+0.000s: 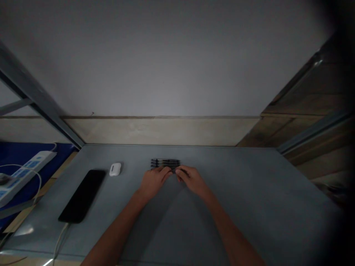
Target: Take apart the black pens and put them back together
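Note:
Several dark pens [165, 162] lie side by side in a close row on the grey table, pointing left and right. My left hand [155, 181] is at the near side of the row, its fingers closed on the nearest pen and hiding most of it. On the right end of that same pen, my right hand [192, 180] is closed with thumb and fingers pinched together. Both hands rest low, close to the table top, with a small gap between their fingertips.
On the grey table [249, 207], a black phone [82, 196] with a white cable lies at the left. Beside it sits a white earbud case [115, 169]. A white power strip [26, 175] is beyond the left edge. Metal posts and a wall bound the table.

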Tool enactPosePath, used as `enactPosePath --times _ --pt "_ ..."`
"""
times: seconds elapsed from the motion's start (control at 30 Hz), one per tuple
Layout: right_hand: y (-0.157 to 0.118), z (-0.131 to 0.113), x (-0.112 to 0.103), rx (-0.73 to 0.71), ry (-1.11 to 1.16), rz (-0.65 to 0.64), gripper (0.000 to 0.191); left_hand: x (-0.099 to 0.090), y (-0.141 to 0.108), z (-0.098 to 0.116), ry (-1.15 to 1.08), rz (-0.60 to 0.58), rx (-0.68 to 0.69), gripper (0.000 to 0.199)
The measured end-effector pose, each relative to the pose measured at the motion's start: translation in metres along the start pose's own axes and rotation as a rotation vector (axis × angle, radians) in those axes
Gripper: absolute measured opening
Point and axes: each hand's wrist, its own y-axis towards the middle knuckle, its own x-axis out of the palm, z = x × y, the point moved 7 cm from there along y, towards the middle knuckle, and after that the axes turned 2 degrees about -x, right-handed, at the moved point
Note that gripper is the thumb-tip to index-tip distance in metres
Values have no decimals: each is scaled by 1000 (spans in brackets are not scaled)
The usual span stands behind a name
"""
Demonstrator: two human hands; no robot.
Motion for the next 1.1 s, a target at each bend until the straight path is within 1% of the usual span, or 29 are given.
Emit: enactPosePath --times 0.07,0.17,0.23,0.37,0.5,0.6,0.73,0.83,0.93,1.0,1.07,1.1 --pt "0 -2 -1 -16 4 3 33 1 0 0 22 -3 5 28" --pt "1 0 -1 -18 40 16 22 2 1 1 62 16 28 27" --pt "1 1 0 -42 60 23 19 4 2 2 72 17 35 27" --pt "2 1 0 -78 69 29 20 10 1 1 60 -27 2 30" --pt "0 4 1 -17 64 23 22 10 -1 4 12 -94 -19 33" --pt "0 5 2 13 45 8 28 7 -1 7 -45 -125 -15 32" --pt "1 -1 -2 -70 73 37 18 8 0 3 -67 -154 -60 33" --pt "2 -6 -2 -123 98 42 14 10 0 -1 -69 -150 -80 32" --pt "1 -1 -1 -49 102 49 21 11 -1 -2 -73 -146 -78 31" --pt "0 4 0 9 69 22 21 13 -2 -1 -84 -148 -61 31" --pt "0 6 -1 21 43 7 24 13 -2 0 -110 -143 -47 32" --pt "0 6 -3 14 39 13 22 13 -2 0 -125 -136 -48 32"
